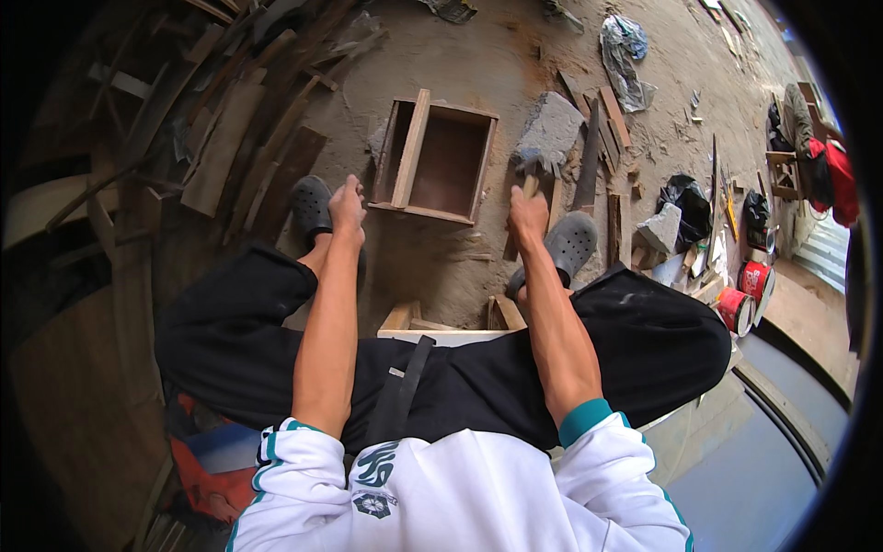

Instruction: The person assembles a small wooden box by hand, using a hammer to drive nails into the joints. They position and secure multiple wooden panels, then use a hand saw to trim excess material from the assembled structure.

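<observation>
A shallow wooden box (481,175) with a dark brown inside lies on the dirt floor ahead of me. Across its left part runs a pale wood strip (412,147), reaching past the far and near rims. My left hand (348,204) is closed just left of the box's near corner, fingers pinched together; whatever they hold is too small to make out. On the other side, my right hand (527,215) grips a hammer (531,186) by its wooden handle. The hammer's dark head is raised, near a grey concrete block (550,129), and apart from the box.
Scrap boards (225,147) are heaped at the left. More wood pieces (589,156), a black plastic bag (688,207), a yellow-handled tool (731,213) and red cans (747,293) lie to the right. My feet in grey clogs (570,241) flank the box.
</observation>
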Tool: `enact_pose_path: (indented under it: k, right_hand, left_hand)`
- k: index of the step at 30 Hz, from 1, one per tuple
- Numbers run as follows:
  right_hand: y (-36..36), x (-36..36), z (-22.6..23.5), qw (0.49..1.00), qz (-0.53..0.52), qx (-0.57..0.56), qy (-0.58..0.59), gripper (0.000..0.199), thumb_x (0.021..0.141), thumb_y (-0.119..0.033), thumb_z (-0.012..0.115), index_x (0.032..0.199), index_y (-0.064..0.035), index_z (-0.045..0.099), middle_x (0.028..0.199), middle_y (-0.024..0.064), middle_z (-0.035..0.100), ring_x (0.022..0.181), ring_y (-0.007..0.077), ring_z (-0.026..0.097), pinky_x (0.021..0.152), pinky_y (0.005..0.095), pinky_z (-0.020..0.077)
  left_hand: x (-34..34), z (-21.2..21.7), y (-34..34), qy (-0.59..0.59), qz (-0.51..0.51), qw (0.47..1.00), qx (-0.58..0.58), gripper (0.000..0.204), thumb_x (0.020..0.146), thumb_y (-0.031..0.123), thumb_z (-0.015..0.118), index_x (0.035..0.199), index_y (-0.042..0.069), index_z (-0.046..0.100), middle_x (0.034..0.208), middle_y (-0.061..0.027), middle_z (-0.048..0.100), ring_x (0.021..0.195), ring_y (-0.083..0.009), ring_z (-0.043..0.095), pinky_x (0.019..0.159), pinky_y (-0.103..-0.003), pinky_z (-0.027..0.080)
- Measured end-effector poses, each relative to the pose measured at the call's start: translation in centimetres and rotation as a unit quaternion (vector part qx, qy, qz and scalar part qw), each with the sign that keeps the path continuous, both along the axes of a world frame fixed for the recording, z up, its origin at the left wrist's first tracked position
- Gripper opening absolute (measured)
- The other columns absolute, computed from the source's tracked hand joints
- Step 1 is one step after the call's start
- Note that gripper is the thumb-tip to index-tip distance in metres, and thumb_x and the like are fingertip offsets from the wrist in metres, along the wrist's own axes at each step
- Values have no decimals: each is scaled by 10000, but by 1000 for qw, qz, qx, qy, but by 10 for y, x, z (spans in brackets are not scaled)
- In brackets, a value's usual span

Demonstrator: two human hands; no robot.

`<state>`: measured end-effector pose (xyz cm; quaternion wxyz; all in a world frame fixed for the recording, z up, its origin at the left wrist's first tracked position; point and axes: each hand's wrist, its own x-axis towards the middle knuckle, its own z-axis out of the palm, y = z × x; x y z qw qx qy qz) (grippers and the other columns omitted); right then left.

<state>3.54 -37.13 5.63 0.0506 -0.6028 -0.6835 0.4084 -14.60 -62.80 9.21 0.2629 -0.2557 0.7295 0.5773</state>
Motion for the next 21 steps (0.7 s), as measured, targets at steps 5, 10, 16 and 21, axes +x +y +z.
enact_pose_path:
  k: [5,10,16,21]
  right_hand:
    - [-27,37,-26,994,19,-97,-50,568,816,-437,671,988,102,628,806,239,668,741,364,675,702,460,510]
    - [-16,75,-90,987,-13,-149,-62,524,812,-404,679,972,94,651,864,255,682,826,373,685,728,437,498]
    - [17,44,-11,971,74,-176,-141,428,839,-356,688,901,65,642,777,153,669,722,305,668,668,430,499]
    - [33,-1,54,978,151,115,-93,480,901,-430,584,869,42,663,842,261,672,832,417,659,730,453,491]
  left_hand:
    - [8,-33,-13,-25,29,993,115,557,988,398,500,1305,-59,510,1352,-165,538,1255,-249,504,1015,-351,397]
    - [5,-13,9,-41,6,994,106,571,1000,381,488,1304,-102,491,1335,-212,534,1246,-265,515,1041,-350,391]
    - [-10,-15,16,37,-99,986,128,551,968,427,550,1197,-70,610,1153,-137,654,1080,-184,592,946,-268,425]
    - [-7,-38,29,173,-134,975,34,686,836,541,682,1185,-46,620,1051,-166,686,992,-212,634,879,-319,477]
